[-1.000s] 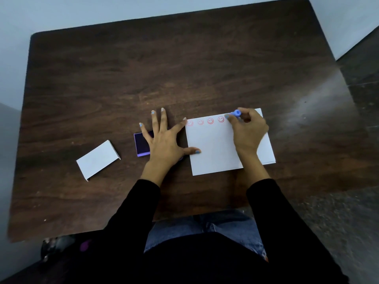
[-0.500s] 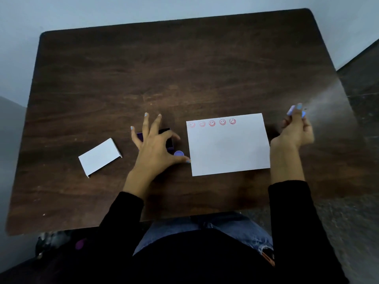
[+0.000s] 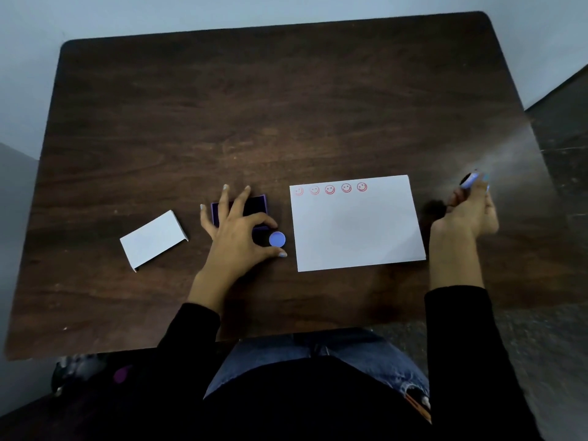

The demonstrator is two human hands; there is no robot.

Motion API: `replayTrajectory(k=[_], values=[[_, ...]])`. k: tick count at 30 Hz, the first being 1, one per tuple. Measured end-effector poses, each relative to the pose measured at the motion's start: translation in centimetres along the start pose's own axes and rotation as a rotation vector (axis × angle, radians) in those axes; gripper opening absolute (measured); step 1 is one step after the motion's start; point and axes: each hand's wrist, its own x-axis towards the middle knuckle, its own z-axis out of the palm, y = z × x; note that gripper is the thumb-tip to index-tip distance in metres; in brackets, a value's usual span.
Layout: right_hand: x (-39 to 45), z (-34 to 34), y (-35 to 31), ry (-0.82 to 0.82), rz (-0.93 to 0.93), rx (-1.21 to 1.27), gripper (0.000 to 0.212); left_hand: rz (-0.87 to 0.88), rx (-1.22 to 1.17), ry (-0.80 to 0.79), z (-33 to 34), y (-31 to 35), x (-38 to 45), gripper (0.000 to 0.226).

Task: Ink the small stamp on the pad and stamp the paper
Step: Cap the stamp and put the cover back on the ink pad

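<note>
Head view, stamp: the small stamp (image 3: 470, 180) is at the right edge of the frame, clear of the paper, pinched in the right hand (image 3: 467, 211); its dark printing end tilts up and to the left.
Head view, right hand: fingers curled narrow around the light-blue barrel, raised above the worktop (image 3: 286, 106) just right of the sheet.
Head view, left hand: the left hand (image 3: 237, 232) lies spread over the ink pad (image 3: 254, 203), left of centre; thumb and forefinger curve around a small blue disc (image 3: 276, 239), maybe the stamp's cap, but whether they touch it I cannot tell.
Head view, paper: the paper (image 3: 356, 227) lies flat, right of centre, with five red smiley prints (image 3: 330, 189) along its top edge and the rest blank.
Head view, other: a white folded card (image 3: 152, 238) sits at the left, well apart.
Handling, stamp: likely light, stiff plastic, smooth enough to twist in the fingers; best held mid-barrel, upright, away from the wet face.
Handling, pad: shallow and light, so it probably slides unless steadied.
Handling, paper: thin and loose; it may lift with the stamp unless held down.
</note>
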Motion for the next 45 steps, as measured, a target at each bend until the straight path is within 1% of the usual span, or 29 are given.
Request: replayTrajectory(k=[5,7,10,11,13,14,17,19,20,22,25,29,33,37,41,45], values=[[0.5,-0.5,-0.4,0.055,-0.005,-0.006,0.014,-0.003,-0.053,0.001,0.0,-0.1,0.0,0.034],[0.3,-0.6,-0.4,0.053,-0.006,0.003,0.013,-0.007,-0.077,0.014,-0.1,0.0,0.1,0.030],[-1.2,0.6,-0.2,-0.001,-0.026,0.027,0.020,-0.037,-0.176,0.093,-0.5,0.6,0.2,0.028],[-2.2,1.3,-0.1,-0.051,-0.038,0.048,0.016,-0.054,-0.229,0.133,-0.7,0.9,0.2,0.028],[-5.1,2.9,0.7,-0.228,-0.037,0.087,0.004,-0.080,-0.350,0.216,-1.2,1.7,0.3,0.026],[-6.7,3.5,1.2,-0.337,-0.035,0.064,0.007,-0.082,-0.408,0.243,-1.3,2.1,0.4,0.025],[-11.7,4.3,3.1,-0.708,-0.019,-0.208,0.014,-0.091,-0.557,0.272,-1.7,2.7,0.6,0.025],[-14.2,4.3,4.3,-0.950,0.053,-0.313,0.015,-0.118,-0.612,0.274,-1.8,2.8,0.6,0.028],[-15.1,4.2,4.8,-1.040,0.083,-0.338,0.016,-0.129,-0.623,0.284,-1.8,2.7,0.6,0.028],[-16.2,4.0,5.8,-1.145,0.105,-0.384,0.018,-0.143,-0.637,0.320,-2.0,2.4,0.5,0.028],[-16.6,3.8,6.6,-1.195,0.047,-0.497,0.023,-0.156,-0.669,0.357,-2.3,2.2,0.5,0.028],[-16.4,3.7,6.9,-1.222,0.075,-0.562,0.021,-0.187,-0.722,0.369,-2.2,2.1,0.2,0.032],[-16.2,3.5,7.0,-1.243,0.137,-0.512,0.018,-0.195,-0.761,0.381,-2.1,2.1,0.2,0.031],[-15.9,3.3,7.1,-1.236,0.214,-0.485,0.019,-0.172,-0.711,0.389,-1.7,2.0,0.1,0.032],[-15.5,3.2,7.3,-1.224,0.262,-0.465,0.017,-0.181,-0.764,0.330,-1.7,2.0,0.1,0.035],[-15.2,3.2,7.4,-1.235,0.312,-0.437,0.015,-0.189,-0.797,0.320,-1.7,2.1,0.0,0.035]])
